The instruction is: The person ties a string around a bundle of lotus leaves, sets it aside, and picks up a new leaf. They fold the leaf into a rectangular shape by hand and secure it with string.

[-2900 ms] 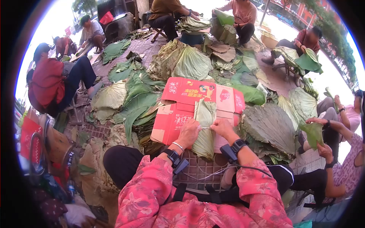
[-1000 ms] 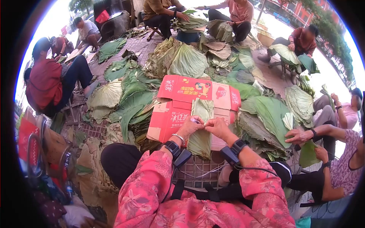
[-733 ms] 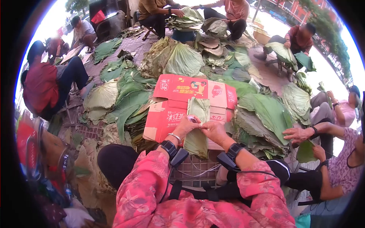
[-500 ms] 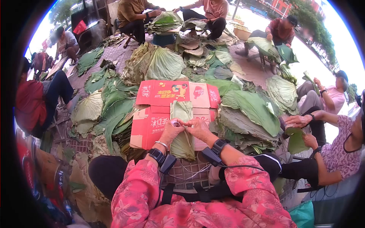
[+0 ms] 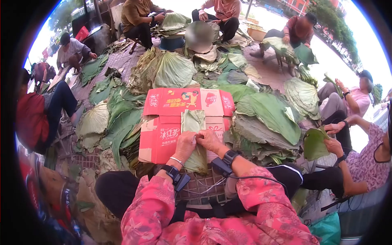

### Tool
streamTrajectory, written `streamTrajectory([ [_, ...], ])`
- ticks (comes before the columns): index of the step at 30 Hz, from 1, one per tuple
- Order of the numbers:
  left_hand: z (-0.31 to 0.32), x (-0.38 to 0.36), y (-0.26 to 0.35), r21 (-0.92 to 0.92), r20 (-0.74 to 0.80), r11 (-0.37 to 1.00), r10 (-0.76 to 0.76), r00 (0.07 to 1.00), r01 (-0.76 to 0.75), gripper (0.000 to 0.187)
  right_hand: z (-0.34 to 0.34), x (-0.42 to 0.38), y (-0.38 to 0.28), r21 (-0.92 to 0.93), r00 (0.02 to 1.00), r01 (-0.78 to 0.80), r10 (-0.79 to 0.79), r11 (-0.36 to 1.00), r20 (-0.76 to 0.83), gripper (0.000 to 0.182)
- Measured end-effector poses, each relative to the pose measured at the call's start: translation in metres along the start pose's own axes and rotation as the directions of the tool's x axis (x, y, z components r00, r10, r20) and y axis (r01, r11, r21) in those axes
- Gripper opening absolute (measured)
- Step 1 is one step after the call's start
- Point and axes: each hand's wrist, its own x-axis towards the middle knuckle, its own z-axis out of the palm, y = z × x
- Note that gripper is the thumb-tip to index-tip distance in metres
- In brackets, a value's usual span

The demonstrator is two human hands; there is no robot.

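Note:
On a flattened red cardboard box [image 5: 159, 143] lies a long, narrow folded leaf [image 5: 193, 120], pale green and dry-looking. My left hand [image 5: 186, 143] is closed over the leaf's middle, fingertips pressed together. Right beside it my right hand [image 5: 211, 141] is also closed, its thumb and forefinger pinched near the left fingertips. Whatever sits between the fingers is too small or hidden to make out. Below the hands, the leaf's lower end hangs past the box's front edge.
Piles of large green leaves [image 5: 269, 118] flank the box on both sides. A heap of pale leaves [image 5: 174, 69] stands behind it. Co-workers sit around; one at right holds a green leaf [image 5: 315, 143]. White cables [image 5: 204, 188] run below the box.
My hands have shifted slightly, with the fingertips still close together over the folded leaf. At the back, the co-workers' hands have moved apart. The co-worker at right has raised a leaf.

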Motion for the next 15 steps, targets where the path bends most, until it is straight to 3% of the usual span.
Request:
streamTrajectory([
  [1,-0.001,-0.001,-0.003,0.043,0.068,0.999,0.000,0.998,-0.003,0.007,-0.002,-0.001,-0.001,-0.012,1.000,-0.006,0.006,1.000,-0.003,0.015],
  [3,0.002,0.000,-0.005,0.066,0.049,0.998,0.010,0.999,-0.013,0.006,0.002,-0.001,0.003,0.001,0.999,0.030,-0.029,1.000,-0.031,0.014],
  [7,-0.004,-0.002,0.002,-0.008,-0.015,0.999,-0.052,0.999,0.051,0.009,-0.012,0.004,-0.009,0.321,0.959,-0.265,0.215,0.909,0.182,0.010],
  [15,-0.007,-0.007,0.005,-0.166,-0.086,0.974,-0.168,0.982,0.152,0.014,-0.018,0.010,-0.006,0.335,0.944,-0.279,0.194,0.900,0.266,0.016],
])
